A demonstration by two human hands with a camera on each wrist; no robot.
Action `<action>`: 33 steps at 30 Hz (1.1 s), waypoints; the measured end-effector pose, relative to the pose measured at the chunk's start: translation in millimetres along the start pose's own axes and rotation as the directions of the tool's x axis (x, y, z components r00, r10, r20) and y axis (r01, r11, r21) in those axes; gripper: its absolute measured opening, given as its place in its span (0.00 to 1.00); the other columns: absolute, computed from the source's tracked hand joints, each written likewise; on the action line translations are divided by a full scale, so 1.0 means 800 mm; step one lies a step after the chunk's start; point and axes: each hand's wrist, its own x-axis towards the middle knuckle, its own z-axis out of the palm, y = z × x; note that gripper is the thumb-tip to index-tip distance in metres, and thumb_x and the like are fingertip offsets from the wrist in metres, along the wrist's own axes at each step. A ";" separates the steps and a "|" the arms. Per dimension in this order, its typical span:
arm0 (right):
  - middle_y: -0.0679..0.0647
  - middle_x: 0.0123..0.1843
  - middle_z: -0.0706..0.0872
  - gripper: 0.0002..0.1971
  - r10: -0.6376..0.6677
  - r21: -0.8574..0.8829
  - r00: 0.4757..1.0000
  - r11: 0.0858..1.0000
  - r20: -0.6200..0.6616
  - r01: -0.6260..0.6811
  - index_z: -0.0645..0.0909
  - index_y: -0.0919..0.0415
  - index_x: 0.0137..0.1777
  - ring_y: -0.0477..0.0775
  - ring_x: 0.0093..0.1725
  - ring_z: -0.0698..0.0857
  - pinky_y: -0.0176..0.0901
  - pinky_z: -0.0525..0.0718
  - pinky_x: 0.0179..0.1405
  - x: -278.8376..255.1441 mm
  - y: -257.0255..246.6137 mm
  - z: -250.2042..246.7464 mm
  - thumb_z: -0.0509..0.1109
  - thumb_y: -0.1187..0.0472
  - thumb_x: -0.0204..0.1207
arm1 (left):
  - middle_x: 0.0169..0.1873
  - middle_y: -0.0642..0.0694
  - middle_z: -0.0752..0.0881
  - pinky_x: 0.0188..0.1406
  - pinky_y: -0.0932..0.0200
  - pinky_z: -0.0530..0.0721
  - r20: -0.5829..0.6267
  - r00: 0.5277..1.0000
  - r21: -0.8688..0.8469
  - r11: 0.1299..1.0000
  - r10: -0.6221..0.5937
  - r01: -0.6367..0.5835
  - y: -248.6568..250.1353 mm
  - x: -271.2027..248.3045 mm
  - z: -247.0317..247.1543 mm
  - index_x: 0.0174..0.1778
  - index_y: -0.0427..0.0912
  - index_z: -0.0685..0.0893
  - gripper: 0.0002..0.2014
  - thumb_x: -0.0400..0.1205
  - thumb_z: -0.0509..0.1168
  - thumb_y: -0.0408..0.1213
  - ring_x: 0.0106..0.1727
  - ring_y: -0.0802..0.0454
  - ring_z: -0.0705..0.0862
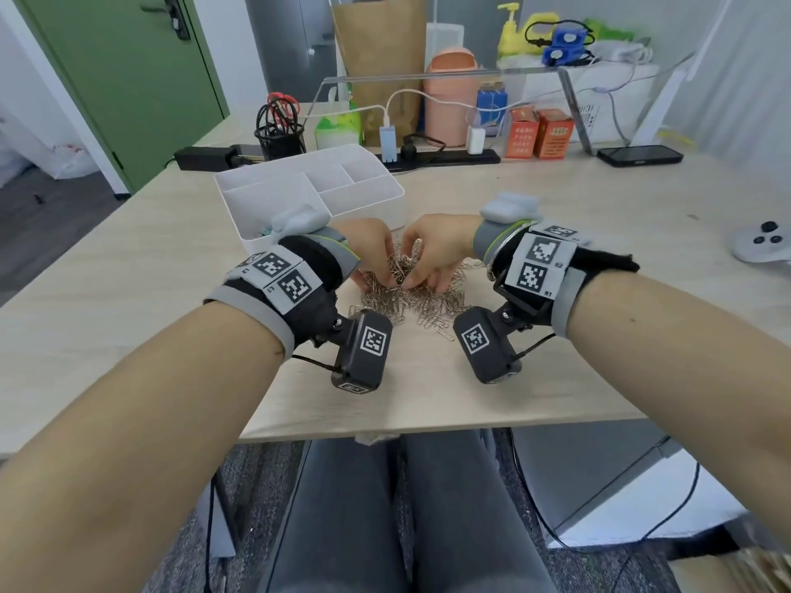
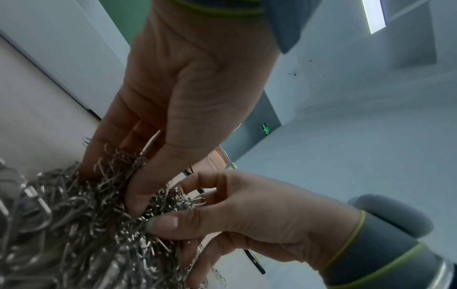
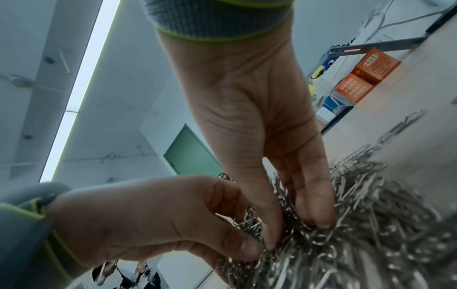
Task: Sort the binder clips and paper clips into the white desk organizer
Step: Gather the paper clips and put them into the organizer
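A heap of silver paper clips (image 1: 423, 303) lies on the wooden table in front of me. My left hand (image 1: 383, 278) digs into its left side, thumb and curled fingers pinching a bunch of clips (image 2: 111, 185). My right hand (image 1: 417, 279) meets it from the right, thumb and fingers pinching clips too (image 3: 294, 230). The white desk organizer (image 1: 364, 181) stands just behind the hands. A few coloured clips (image 1: 263, 234) show in its near left compartment, partly hidden by my left wrist. The other compartments look bare.
Behind the organizer stand a black mesh pen cup (image 1: 280, 136), a power strip (image 1: 449, 158), a peach bin (image 1: 449, 100) and orange boxes (image 1: 539, 134). A phone (image 1: 640, 155) and a white controller (image 1: 762, 246) lie at the right. The table's front edge (image 1: 428, 425) is near my knees.
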 end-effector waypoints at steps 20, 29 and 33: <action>0.56 0.41 0.88 0.10 -0.128 0.042 0.977 0.990 -0.169 0.137 0.82 0.63 0.42 0.46 0.27 0.89 0.35 0.89 0.36 0.026 -0.029 -0.045 0.80 0.69 0.66 | 0.35 0.41 0.86 0.46 0.53 0.91 -0.092 0.996 -0.207 0.978 0.005 -0.024 -0.002 0.001 -0.054 0.50 0.33 0.84 0.13 0.72 0.76 0.28 0.41 0.42 0.88; 0.59 0.43 0.87 0.14 -0.198 0.029 0.942 0.977 -0.271 0.213 0.86 0.71 0.53 0.42 0.22 0.86 0.37 0.90 0.36 0.076 -0.072 -0.098 0.78 0.72 0.67 | 0.35 0.40 0.88 0.37 0.60 0.89 -0.253 0.967 -0.235 0.972 -0.038 -0.023 -0.015 0.035 -0.117 0.39 0.35 0.85 0.05 0.73 0.75 0.28 0.27 0.55 0.88; 0.62 0.46 0.89 0.13 -0.199 0.013 0.939 0.977 -0.280 0.211 0.86 0.69 0.51 0.43 0.25 0.87 0.40 0.90 0.40 0.101 -0.075 -0.106 0.79 0.71 0.67 | 0.34 0.41 0.87 0.35 0.63 0.89 -0.269 0.962 -0.213 0.977 -0.055 -0.003 -0.020 0.055 -0.127 0.44 0.32 0.87 0.06 0.74 0.74 0.27 0.32 0.51 0.87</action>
